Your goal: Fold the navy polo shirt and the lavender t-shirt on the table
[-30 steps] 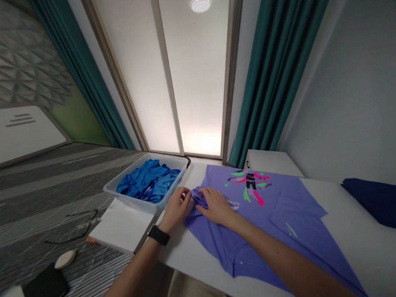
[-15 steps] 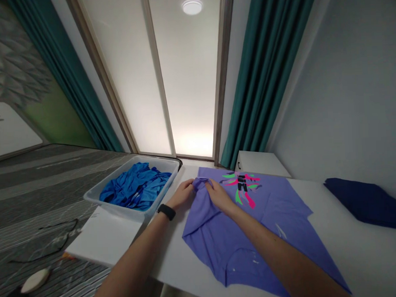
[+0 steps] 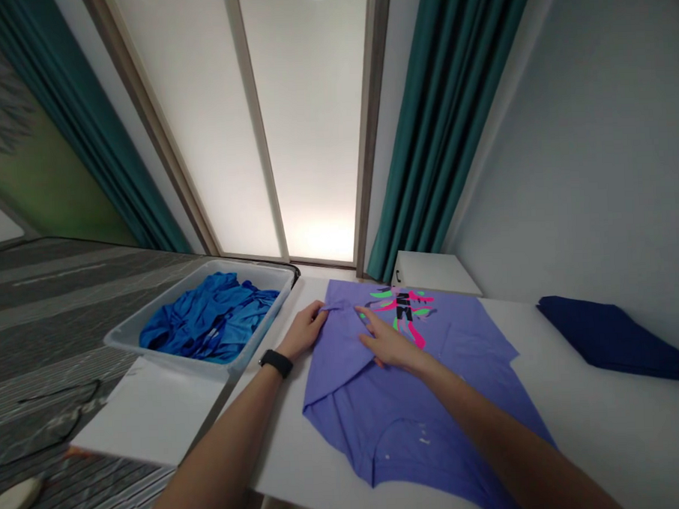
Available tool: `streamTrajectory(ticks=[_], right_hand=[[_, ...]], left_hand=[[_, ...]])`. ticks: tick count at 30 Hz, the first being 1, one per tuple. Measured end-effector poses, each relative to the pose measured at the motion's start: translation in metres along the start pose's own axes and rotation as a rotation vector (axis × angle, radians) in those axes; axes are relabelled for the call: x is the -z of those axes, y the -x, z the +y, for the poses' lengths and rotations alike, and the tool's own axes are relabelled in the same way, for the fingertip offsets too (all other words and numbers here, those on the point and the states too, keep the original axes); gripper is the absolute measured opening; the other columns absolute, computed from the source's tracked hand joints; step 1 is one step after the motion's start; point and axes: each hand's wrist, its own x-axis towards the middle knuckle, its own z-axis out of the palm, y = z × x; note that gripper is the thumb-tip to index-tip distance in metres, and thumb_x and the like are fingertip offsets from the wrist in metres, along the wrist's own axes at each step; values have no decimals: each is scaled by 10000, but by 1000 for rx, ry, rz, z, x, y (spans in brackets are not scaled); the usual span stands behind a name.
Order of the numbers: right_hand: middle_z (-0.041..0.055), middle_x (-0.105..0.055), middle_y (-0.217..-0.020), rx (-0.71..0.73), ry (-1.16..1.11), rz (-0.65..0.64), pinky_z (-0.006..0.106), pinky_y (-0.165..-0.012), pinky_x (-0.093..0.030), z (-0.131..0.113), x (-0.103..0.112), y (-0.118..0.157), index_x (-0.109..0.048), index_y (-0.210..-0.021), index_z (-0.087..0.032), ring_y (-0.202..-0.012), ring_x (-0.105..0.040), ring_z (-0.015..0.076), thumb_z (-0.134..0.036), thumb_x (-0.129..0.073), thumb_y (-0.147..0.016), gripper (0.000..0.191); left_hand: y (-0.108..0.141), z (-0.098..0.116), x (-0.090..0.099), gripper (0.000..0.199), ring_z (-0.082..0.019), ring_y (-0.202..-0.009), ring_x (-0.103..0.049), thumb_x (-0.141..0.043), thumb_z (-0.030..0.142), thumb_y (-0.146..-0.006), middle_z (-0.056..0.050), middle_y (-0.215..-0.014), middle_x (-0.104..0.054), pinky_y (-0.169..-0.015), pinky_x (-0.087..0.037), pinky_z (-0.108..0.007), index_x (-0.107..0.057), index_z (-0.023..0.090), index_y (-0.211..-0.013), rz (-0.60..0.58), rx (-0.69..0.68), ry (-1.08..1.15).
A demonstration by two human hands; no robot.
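Note:
A purple T-shirt (image 3: 344,359) with a pink, green and black print lies spread on the white table (image 3: 291,437), its neckline toward me. Its left side is folded inward over the body. My left hand (image 3: 304,329), with a black watch on the wrist, pinches the shirt's far left edge. On the folded layer rests my right hand (image 3: 393,341), index finger stretched out and the other fingers partly bent, not gripping the cloth.
Left of the table, a clear plastic bin (image 3: 118,341) full of blue clothes (image 3: 212,316) stands on a white surface (image 3: 147,413). A folded navy garment (image 3: 613,336) lies at the right. Behind the table is a white cabinet (image 3: 435,271).
My right hand has let go of the bunched cloth and moved slightly nearer me, its fingers opening. The folded layer now lies flatter. The view has shifted a little right.

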Motion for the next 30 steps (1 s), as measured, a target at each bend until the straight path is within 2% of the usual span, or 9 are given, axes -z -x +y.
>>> streamTrajectory(ticks=[5, 9, 13, 16, 18, 21, 24, 26, 30], right_hand=[[36, -662, -890, 147, 284, 6, 268, -680, -451, 0, 19, 9, -416, -1418, -192, -707, -603, 156, -197, -523, -896, 533], [81, -695, -989, 75, 600, 18, 295, -777, -431, 7, 27, 18, -400, -1443, -220, -916, -649, 227, -251, -537, -919, 542], [122, -677, -1171, -28, 800, -16, 312, -821, -440, 18, 25, 28, -359, -1471, -250, -1067, -637, 263, -302, -517, -935, 562], [129, -654, -1234, -8, 792, -41, 322, -851, -446, 23, 24, 32, -339, -1481, -242, -1104, -625, 268, -324, -504, -934, 577], [129, -667, -1210, -1, 783, -46, 332, -853, -452, 24, 26, 31, -348, -1477, -233, -1081, -637, 273, -349, -493, -936, 572], [125, -667, -1207, 30, 767, 10, 343, -864, -455, 22, 28, 18, -418, -1432, -221, -1066, -638, 266, -331, -467, -944, 503], [112, -633, -1246, 195, 684, 88, 314, -933, -422, 18, 27, -9, -506, -1352, -189, -1123, -591, 217, -240, -449, -949, 411], [107, -636, -1170, 282, 674, 112, 300, -960, -397, 14, 24, -30, -553, -1299, -168, -1119, -564, 195, -188, -435, -951, 368], [120, -588, -1154, 302, 794, 185, 346, -978, -367, 6, 12, -61, -584, -1272, -173, -1107, -510, 227, -225, -466, -951, 346]], left_hand=[[-9, 0, -4, 269, -176, -670, -587, -492, 399, -904, 4, -708, -641, -650, -410, -260, -641, 206, -1018, -87, -16, -238], [-17, -2, -8, 255, -173, -657, -591, -534, 379, -886, 5, -695, -640, -653, -402, -261, -650, 212, -1040, -76, -55, -311], [-15, -5, -7, 305, -173, -646, -576, -456, 382, -907, 3, -687, -625, -633, -404, -269, -638, 195, -1065, 35, -16, -201], [-9, -7, 0, 324, -173, -692, -600, -414, 310, -890, -8, -750, -659, -663, -429, -276, -604, 184, -1121, 101, 62, -57], [-5, -8, 4, 331, -173, -730, -615, -430, 247, -837, -10, -781, -670, -705, -445, -285, -597, 180, -1115, 87, 68, -5], [-2, -9, 7, 363, -171, -746, -614, -448, 184, -765, -8, -808, -667, -727, -449, -287, -601, 184, -1093, 34, 48, -4], [0, -9, 8, 402, -155, -703, -590, -477, 157, -735, -3, -827, -668, -684, -437, -265, -595, 193, -1117, -26, 39, -56], [1, -9, 8, 408, -145, -667, -569, -499, 155, -737, 1, -817, -667, -656, -425, -256, -593, 195, -1132, -63, 23, -106], [0, -9, 10, 380, -157, -701, -581, -468, 122, -766, -6, -809, -664, -683, -428, -267, -609, 195, -1112, -47, 4, -204]])
